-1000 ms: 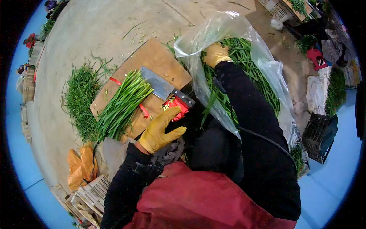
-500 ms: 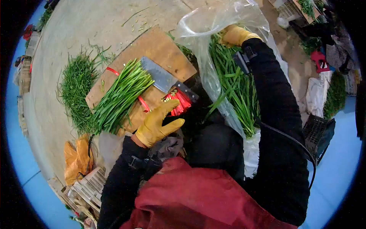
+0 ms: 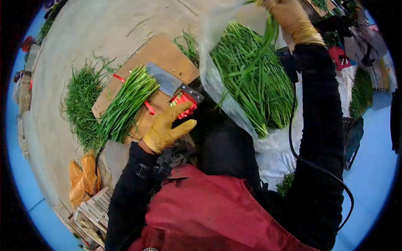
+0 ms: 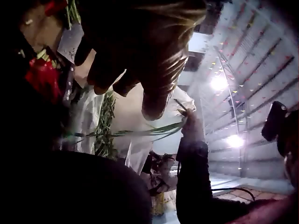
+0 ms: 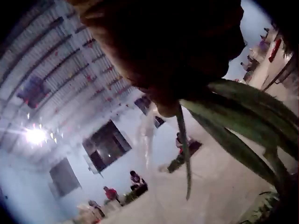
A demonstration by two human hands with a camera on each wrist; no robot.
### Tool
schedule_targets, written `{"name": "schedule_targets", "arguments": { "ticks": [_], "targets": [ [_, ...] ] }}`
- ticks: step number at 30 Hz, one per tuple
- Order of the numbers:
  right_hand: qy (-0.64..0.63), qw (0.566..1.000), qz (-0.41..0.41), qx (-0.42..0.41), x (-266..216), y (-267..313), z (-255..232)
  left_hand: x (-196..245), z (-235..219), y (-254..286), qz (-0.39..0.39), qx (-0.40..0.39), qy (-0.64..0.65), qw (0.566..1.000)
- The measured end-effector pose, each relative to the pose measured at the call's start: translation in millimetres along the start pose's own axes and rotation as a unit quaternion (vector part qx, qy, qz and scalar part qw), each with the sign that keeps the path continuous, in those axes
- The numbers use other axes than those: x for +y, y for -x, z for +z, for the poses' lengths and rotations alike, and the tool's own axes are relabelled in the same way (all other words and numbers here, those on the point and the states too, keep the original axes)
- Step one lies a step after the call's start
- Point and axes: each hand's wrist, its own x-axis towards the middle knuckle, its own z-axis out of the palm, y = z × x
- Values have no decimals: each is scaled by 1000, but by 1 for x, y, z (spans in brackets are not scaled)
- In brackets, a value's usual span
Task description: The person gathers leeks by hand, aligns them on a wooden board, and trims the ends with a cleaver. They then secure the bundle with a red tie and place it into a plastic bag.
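Note:
In the head view my yellow-gloved right hand (image 3: 293, 21) is raised at the top, gripping a few long green leafy stalks (image 5: 233, 130) that trail down from it. Below it, a clear plastic bag (image 3: 208, 71) lies around a large heap of the same greens (image 3: 255, 75). My gloved left hand (image 3: 165, 129) hovers at the near edge of a wooden board (image 3: 167, 50), fingers extended and thumb spread, by a pile of red strips (image 3: 184, 100). On the board lie a bundle of green stalks (image 3: 130, 98) and a cleaver (image 3: 163, 79), its handle pointing toward the strips.
Loose greens (image 3: 83, 104) are heaped on the floor left of the board. An orange bag (image 3: 83, 178) and a pale slatted crate (image 3: 98, 205) stand at lower left. A black cord (image 3: 320, 168) loops beside my right sleeve.
My right hand has come up out of the bag, away toward the upper right, drawing several stalks with it. More of the heap in the bag shows. The left hand keeps its pose.

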Motion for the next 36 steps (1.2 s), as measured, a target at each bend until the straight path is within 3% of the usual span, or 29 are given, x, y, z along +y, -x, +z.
{"name": "schedule_targets", "arguments": {
  "ticks": [2, 3, 4, 7, 8, 9, 11, 13, 17, 19, 21, 23, 24, 27, 28, 31, 36],
  "targets": [
    [-215, 975, 28, 46, -40, 27, -36, -1, 4, 1, 11, 3, -6, 1000],
    [-339, 936, 61, 76, -48, 38, -47, -2, 7, 1, 17, 7, -10, 1000],
    [-322, 935, 104, 106, -59, 51, -57, -6, 13, 2, 58, 33, -1, 998],
    [-431, 897, 92, 48, -18, 79, -61, 5, 15, 6, 54, 16, 21, 998],
    [-410, 907, 96, -14, -18, 89, -65, 8, 16, 4, 42, 10, 27, 999],
    [-357, 916, 173, 50, -2, 89, -51, 9, 19, 0, 30, 3, 33, 999],
    [-259, 944, 160, -125, -2, 108, -48, 4, 25, -10, 25, -3, 48, 999],
    [-255, 936, 180, -166, -14, 119, -45, -10, 34, -29, 36, -9, 68, 997],
    [-245, 921, 172, -249, -19, 120, -17, -9, 46, -53, -45, 5, 143, 989],
    [-93, 914, 210, -333, -33, 108, -2, -18, 51, -63, -28, 2, 160, 987],
    [-34, 905, 189, -380, -24, 96, 42, -10, 49, -66, -39, -7, 159, 986],
    [60, 927, 107, -353, -17, 85, 87, -23, 42, -78, -29, -10, 184, 982],
    [131, 924, -32, -359, 37, 75, 161, -19, 34, -83, -39, -12, 198, 979],
    [32, 956, 100, -274, 22, 60, 196, -18, 16, -94, -32, 6, 239, 970],
    [65, 951, 80, -292, 18, 53, 205, -20, 12, -95, -22, 21, 232, 972],
    [25, 963, 148, -222, 10, 42, 230, -24, 3, -89, -41, 33, 257, 965],
    [96, 935, 213, -268, 12, 25, 250, -47, 0, -83, -42, 36, 268, 962]
  ]
}}
